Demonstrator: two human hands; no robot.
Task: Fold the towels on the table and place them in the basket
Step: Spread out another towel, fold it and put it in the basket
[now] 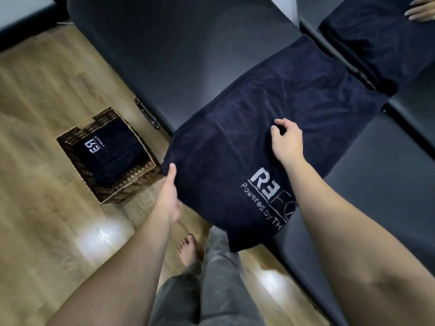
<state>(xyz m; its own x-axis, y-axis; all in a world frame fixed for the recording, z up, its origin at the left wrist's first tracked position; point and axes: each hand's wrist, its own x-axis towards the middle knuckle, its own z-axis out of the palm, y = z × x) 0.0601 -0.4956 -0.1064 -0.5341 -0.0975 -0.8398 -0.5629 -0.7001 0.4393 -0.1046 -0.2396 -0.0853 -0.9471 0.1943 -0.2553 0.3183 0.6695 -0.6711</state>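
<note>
One long navy towel [270,118] lies stretched across the dark padded bench [188,55], its near end drooping over the bench edge toward the person's legs. The cloth is deep blue, soft-looking and lightly creased, doubled lengthwise into a band. Pale grey lettering sits near the hanging end: large characters reading "RE", with further letters partly hidden by the right forearm, and beneath a thin line the words "Powered by TH", the rest cut off at the fold.

The left hand [170,191] grips the towel's near left corner, thumb on top of the cloth and fingers tucked beneath it. The right hand [286,140] rests on the towel's middle with fingers curled, pinching a small ridge of fabric.

A square wicker basket [77,165] stands on the wooden floor [35,220] just left of the bench. Inside it lies a folded towel [113,151] of the same navy, showing pale lettering of which only "Powere" can be made out.

A second navy towel [381,43] lies on a neighbouring bench section at upper right, with another person's hand [421,10] on it.
</note>
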